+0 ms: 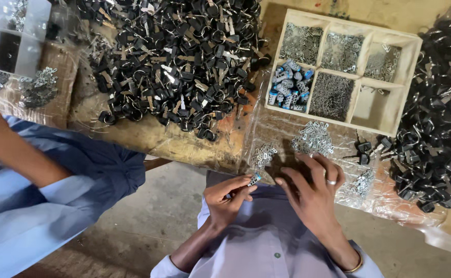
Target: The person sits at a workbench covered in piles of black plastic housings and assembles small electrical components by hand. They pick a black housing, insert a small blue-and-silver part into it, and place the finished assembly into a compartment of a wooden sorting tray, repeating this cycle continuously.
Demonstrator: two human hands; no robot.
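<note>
Tray: a pale wooden tray (414, 47) sits at two o'clock on the worktop (148, 135); it has six compartments in two rows of three.
Tray contents: the three upper compartments each hold fine silvery metal bits; lower row, the nine o'clock compartment holds blue-and-silver pieces (289, 86), too heaped to count; the middle one holds a dark grey mass of small metal parts (331, 96); the three o'clock one looks bare.
Black piles: two; a big heap of black key-like parts (176, 59) at eleven to twelve o'clock, another black heap (436, 128) at three o'clock; far too many to count.
Loose silver pieces: three small clusters on clear plastic sheet (271, 128) below the tray; the largest cluster (314, 138) lies just at twelve o'clock of the right hand.
Left hand (227, 197): one, at six o'clock, curled; thumb and fingertips pinched tight on a small blue-and-silver piece (254, 179) at the worktop edge.
Right hand (313, 193): one, just at three o'clock of the left; palm down, fingers spread loose and holding nothing, fingertips on the plastic sheet; one ring on a finger, one bangle at the wrist.
Other person: an arm in a blue sleeve (55, 190) at eight to nine o'clock; well apart from both hands.
</note>
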